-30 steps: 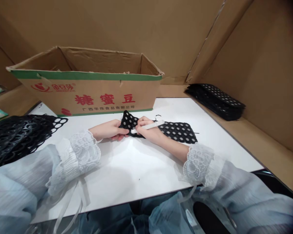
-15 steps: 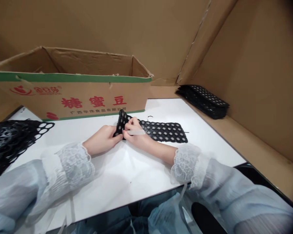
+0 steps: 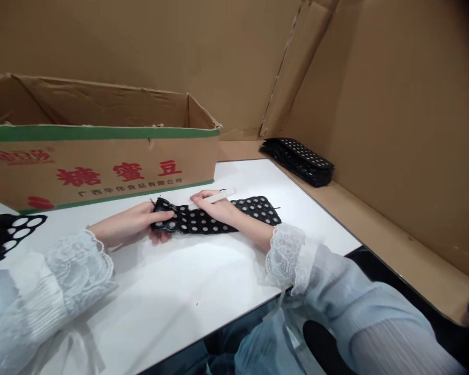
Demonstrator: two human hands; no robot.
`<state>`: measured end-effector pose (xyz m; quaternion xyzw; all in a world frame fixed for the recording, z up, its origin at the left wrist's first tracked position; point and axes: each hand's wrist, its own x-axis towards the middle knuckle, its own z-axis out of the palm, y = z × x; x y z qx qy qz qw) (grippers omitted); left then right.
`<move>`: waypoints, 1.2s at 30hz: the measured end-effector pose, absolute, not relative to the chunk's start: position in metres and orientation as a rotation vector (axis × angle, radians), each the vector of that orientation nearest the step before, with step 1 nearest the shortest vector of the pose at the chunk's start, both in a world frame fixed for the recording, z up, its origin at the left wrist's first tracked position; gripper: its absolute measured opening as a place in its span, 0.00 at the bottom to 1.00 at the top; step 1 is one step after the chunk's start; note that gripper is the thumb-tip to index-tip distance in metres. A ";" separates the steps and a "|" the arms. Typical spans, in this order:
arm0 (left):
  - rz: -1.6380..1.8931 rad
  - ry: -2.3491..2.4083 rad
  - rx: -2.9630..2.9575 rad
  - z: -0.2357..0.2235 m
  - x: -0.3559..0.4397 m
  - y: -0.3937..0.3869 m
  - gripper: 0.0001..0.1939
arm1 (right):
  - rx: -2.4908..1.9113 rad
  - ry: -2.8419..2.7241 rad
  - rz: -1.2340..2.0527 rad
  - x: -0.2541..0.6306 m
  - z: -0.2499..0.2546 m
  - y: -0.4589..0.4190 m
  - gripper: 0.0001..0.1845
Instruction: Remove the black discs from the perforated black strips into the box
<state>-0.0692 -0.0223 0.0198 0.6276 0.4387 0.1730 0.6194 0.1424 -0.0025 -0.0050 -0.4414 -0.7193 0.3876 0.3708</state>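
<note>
A black strip of mesh with rows of round holes (image 3: 214,224) lies lengthwise on the white table. Its left end is pinched by my left hand (image 3: 140,219), thumb on top and fingers underneath. My right hand (image 3: 214,207) is closed around a slim white pen-like tool (image 3: 221,196), its lower end pointing down-left at the strip. The tool's tip is too small to make out. My right wrist passes over the strip's right part and hides some of it.
Behind my hands stands a large open cardboard box (image 3: 140,151) with red lettering. At left lies loose black ring mesh (image 3: 11,234). A stack of folded black dotted pieces (image 3: 300,159) sits at the back right, beside the cardboard wall (image 3: 406,130).
The strip's left end, folded up before, now lies flatter. My left hand has moved left along with it, and my right hand has lifted slightly off the strip. The view has turned right.
</note>
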 end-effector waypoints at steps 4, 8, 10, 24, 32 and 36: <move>0.728 1.065 1.354 0.011 -0.064 -0.022 0.17 | -1.132 -1.834 0.959 0.142 -0.004 -0.006 0.13; 0.761 0.990 1.335 0.011 -0.059 -0.024 0.19 | -1.147 -1.796 0.954 0.142 0.000 -0.008 0.13; 0.774 1.011 1.307 0.012 -0.057 -0.026 0.17 | -1.133 -1.830 0.948 0.141 0.002 -0.010 0.15; 0.905 1.108 1.523 0.011 -0.045 -0.039 0.21 | -1.017 -1.798 0.891 0.136 0.006 -0.023 0.15; 0.823 1.165 1.643 0.010 -0.050 -0.036 0.21 | -1.053 -1.809 0.867 0.132 0.005 -0.025 0.15; 0.812 1.189 1.677 0.012 -0.049 -0.037 0.20 | -1.038 -1.788 0.839 0.132 0.003 -0.024 0.15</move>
